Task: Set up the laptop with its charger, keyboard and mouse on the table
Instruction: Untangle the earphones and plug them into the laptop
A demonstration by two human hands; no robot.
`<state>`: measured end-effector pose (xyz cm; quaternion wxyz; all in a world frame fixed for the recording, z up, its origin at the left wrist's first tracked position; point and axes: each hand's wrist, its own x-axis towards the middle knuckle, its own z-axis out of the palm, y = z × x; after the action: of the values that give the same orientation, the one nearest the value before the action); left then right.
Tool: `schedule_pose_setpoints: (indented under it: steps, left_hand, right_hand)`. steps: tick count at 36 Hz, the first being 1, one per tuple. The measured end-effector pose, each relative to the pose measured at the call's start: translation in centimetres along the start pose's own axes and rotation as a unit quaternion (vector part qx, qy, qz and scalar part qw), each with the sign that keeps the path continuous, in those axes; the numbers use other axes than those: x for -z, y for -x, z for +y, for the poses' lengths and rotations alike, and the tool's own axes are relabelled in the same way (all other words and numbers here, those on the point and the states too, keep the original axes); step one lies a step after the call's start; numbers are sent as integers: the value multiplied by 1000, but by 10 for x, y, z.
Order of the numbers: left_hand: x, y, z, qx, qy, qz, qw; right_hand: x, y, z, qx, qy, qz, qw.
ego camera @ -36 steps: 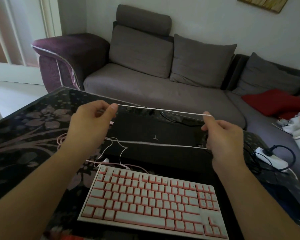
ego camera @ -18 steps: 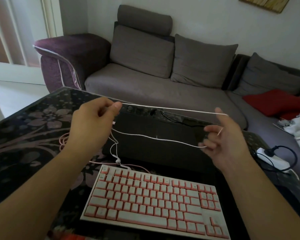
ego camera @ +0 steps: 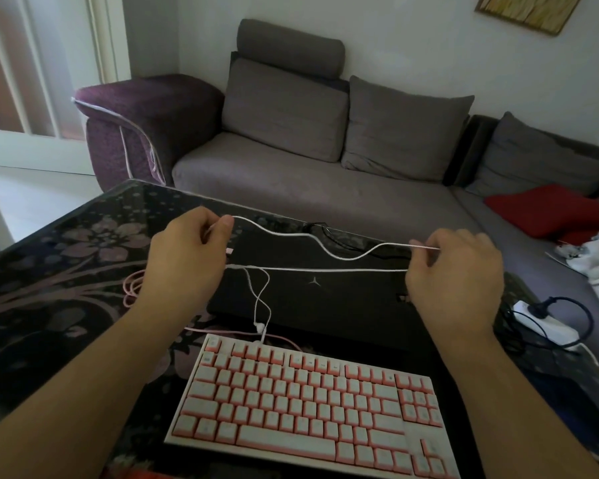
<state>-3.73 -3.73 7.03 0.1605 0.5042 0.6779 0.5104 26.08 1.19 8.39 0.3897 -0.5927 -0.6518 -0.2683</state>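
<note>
- The keyboard [ego camera: 312, 406] lies nearest, flat on the table [ego camera: 49, 271], with white keys edged in pink; the key legends are too faint to read.
- A thin pink cable [ego camera: 132, 288] loops on the table left of the keyboard's far edge and runs along that edge.
- Both forearms reach in from the near corners, hands raised above the laptop and well apart, palms turned down and inward.
- The left hand [ego camera: 187, 261] is curled nearly closed, thumb and forefinger pinching a white cord [ego camera: 325, 270] at its far side, with a second strand leaving from under the palm.
- The right hand [ego camera: 457, 274] is likewise curled, fingertips pinching the same cord; the cord's end sticks out just past its knuckles.
- Between the hands the cord runs in two strands: the far one sags in a wave, the near one is pulled straight.
- From the near strand, close to the left hand, a loop hangs down to a small white plug [ego camera: 259, 327] just above the keyboard's far edge.
- The closed black laptop [ego camera: 325, 305] lies flat under the cord, just beyond the keyboard; its lid bears a small three-pointed logo, no readable name.
- Right of the laptop a white power strip [ego camera: 547, 323] holds a black plug, its black cable curling around.
- Beyond the table stands a grey sofa [ego camera: 291, 188] with a red cushion [ego camera: 550, 212] at far right.
</note>
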Motion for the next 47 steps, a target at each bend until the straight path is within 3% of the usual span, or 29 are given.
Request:
schedule_pose_setpoints:
  steps: [4, 7, 13, 15, 17, 19, 21, 24, 26, 29, 32, 34, 38, 42, 44, 47]
  left_hand:
    - [3, 0, 0, -10, -34, 13, 999]
    - [6, -1, 2, 8, 4, -7, 1000]
    - [3, -3, -1, 57, 106, -76, 990]
    - [2, -4, 1, 76, 118, -105, 985]
    - [1, -5, 1, 92, 98, -139, 981]
    - [-3, -3, -1, 79, 5, -175, 981]
    - [-4, 2, -1, 47, -76, -211, 973]
    - [-2, 13, 11, -18, 22, -263, 964]
    - [-3, 22, 26, -28, 114, -321, 940]
    - [-13, 32, 36, -73, 76, -368, 924]
    - [-20, 26, 30, 4, 91, -324, 942]
    - [-16, 18, 22, 57, 100, -253, 960]
    - [1, 5, 14, 43, 53, -68, 995]
    - [20, -10, -5, 94, 84, 68, 990]
    - [23, -15, -11, 98, 36, 48, 993]
    - [13, -14, -12, 113, -57, -80, 989]
  right_hand:
    - [0, -1, 5, -28, 25, -22, 999]
    - [6, 0, -5, -84, -114, -92, 986]
    - [4, 4, -24, -219, -311, -229, 896]
    - [1, 3, -24, -271, -369, -261, 850]
    - [1, 2, -28, -328, -451, -293, 776]
    - [3, 2, -32, -331, -487, -307, 748]
    - [6, 4, -37, -289, -466, -305, 779]
    - [18, 6, -56, -157, -402, -311, 846]
    - [25, 9, -73, -74, -374, -347, 857]
    - [25, 16, -86, -23, -363, -385, 848]
    - [23, 19, -85, -14, -334, -381, 862]
    - [22, 18, -76, -34, -305, -370, 877]
    - [20, 9, -51, -80, -248, -327, 909]
    - [18, 1, -28, -147, -249, -257, 922]
    - [19, -1, -25, -172, -270, -251, 913]
    - [21, 2, -35, -143, -278, -290, 905]
